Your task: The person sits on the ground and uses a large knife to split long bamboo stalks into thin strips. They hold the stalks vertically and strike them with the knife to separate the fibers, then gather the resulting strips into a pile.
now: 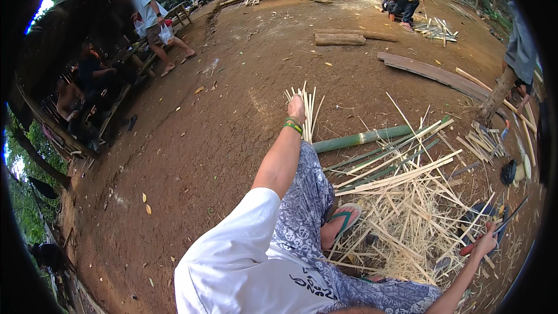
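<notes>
— Bamboo strips (307, 110), where do they lie from the left hand (296, 107)?

— In the centre of the frame, a bit above the middle. The left hand is closed around the bundle, fingers pressed together on it. The strips stand nearly upright in the picture: their ends fan out above the fist and a short part shows below the wrist. So the long axis runs along the line of the forearm, away from the person.

— And the arm?

— It is stretched out straight from the white sleeve (232, 244), with green bands at the wrist.

— The right hand (483, 247)?

— Low at the right edge, well apart from the bundle. It grips a tool with a reddish handle (472, 249); fingers look wrapped on it, though it is small to see. The left hand is the nearer one. Between both hands lies a heap of shavings (401, 221) and a green bamboo pole (360, 138).
</notes>
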Available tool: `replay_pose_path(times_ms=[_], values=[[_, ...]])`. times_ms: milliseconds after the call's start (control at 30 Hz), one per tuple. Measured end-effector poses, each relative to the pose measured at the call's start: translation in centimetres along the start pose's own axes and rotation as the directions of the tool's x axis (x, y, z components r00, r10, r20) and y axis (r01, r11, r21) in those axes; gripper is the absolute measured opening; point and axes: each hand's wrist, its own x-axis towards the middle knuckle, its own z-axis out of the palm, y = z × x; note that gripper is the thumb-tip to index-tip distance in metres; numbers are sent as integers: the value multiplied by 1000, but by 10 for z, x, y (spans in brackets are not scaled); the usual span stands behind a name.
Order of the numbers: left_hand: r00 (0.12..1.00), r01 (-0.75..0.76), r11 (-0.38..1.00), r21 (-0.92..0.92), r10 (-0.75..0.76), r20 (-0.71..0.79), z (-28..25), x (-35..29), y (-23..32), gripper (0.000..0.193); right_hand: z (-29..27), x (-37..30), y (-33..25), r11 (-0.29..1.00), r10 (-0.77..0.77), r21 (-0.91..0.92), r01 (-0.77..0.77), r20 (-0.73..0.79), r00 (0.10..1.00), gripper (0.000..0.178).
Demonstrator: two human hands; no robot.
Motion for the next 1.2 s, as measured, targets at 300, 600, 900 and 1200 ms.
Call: replay_pose_path(times_ms=[300,600,900,1200], values=[[942,-333,940,75,336,-23,10,-53,23,43,7,-8,-9,998,50,38,-51,22,999,42],[956,-211,960,-187,242,166,-11,-47,22,44,8,3,5,998,66,7,-66,32,997,42],[993,24,983,181,-44,108,-120,0,-171,44,29,-8,5,990,45,-139,-38,45,998,47],[998,31,937,348,-49,43,-122,-43,-225,51,17,11,23,986,26,-165,-26,-3,1000,46]])
